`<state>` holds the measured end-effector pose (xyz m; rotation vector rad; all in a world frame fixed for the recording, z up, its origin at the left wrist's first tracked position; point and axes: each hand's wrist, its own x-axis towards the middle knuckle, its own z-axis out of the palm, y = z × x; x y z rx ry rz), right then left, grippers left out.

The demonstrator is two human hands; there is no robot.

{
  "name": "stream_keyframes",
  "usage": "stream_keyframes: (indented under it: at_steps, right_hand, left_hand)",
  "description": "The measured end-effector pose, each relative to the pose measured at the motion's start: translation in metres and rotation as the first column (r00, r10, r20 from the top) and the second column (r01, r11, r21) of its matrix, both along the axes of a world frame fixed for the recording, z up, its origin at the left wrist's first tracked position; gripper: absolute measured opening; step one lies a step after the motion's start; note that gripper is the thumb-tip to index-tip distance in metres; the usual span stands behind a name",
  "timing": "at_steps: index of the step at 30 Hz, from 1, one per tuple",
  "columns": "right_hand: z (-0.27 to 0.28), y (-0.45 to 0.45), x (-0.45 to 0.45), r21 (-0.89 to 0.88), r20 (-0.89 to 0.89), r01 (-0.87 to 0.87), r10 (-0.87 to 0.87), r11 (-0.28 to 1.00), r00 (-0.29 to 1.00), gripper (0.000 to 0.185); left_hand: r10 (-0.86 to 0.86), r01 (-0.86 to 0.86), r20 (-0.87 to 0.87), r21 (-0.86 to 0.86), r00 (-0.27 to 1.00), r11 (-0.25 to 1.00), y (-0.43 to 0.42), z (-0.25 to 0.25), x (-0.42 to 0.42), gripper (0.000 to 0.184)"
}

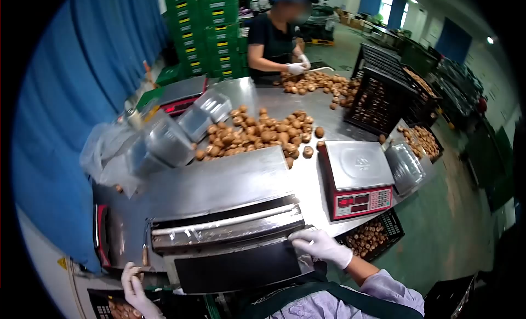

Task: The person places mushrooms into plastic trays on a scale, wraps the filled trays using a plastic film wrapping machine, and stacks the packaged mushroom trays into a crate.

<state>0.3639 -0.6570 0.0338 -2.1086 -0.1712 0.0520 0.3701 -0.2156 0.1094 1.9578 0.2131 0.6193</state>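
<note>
Clearly, the gloved right hand, fingers partly bent, is at the wrapping machine's right end; the gloved left hand, loosely curled, is near its lower-left corner. What either grips, I cannot tell. From the machine, mushrooms lie on the table toward twelve o'clock, a scale toward two.

I see a blue curtain left of a metal counter, a green floor, and bright windows at the back.
</note>
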Motion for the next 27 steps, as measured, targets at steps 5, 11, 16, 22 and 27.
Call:
stream_keyframes:
  at_steps: [5, 11, 16, 22, 27]
  right_hand:
    - [-0.001, -0.169, 0.012, -0.254, 0.31, 0.566, -0.488, 0.784, 0.816, 0.023]
    - [-0.014, -0.383, 0.006, -0.531, 0.695, 0.832, -0.479, 0.161, 0.537, 0.025]
    - [-0.043, -0.462, -0.019, -0.708, 0.247, 0.625, -0.714, 0.33, 0.655, 0.021]
    - [-0.046, -0.499, -0.02, -0.586, 0.124, 0.599, -0.671, 0.545, 0.731, 0.017]
    - [-0.038, -0.491, -0.02, -0.638, 0.096, 0.577, -0.69, 0.511, 0.717, 0.019]
  left_hand:
    - [-0.28, 0.266, -0.039, -0.207, 0.959, 0.941, -0.129, -0.017, 0.025, 0.024]
    - [-0.486, 0.355, -0.121, -0.536, 0.866, 0.766, -0.282, -0.039, 0.018, 0.024]
    - [-0.582, 0.354, -0.214, -0.617, 0.785, 0.703, -0.372, -0.057, 0.007, 0.023]
    - [-0.551, 0.263, -0.216, -0.704, 0.806, 0.66, -0.433, -0.073, 0.009, 0.028]
    - [-0.563, 0.269, -0.181, -0.735, 0.806, 0.623, -0.464, -0.105, 0.035, 0.028]
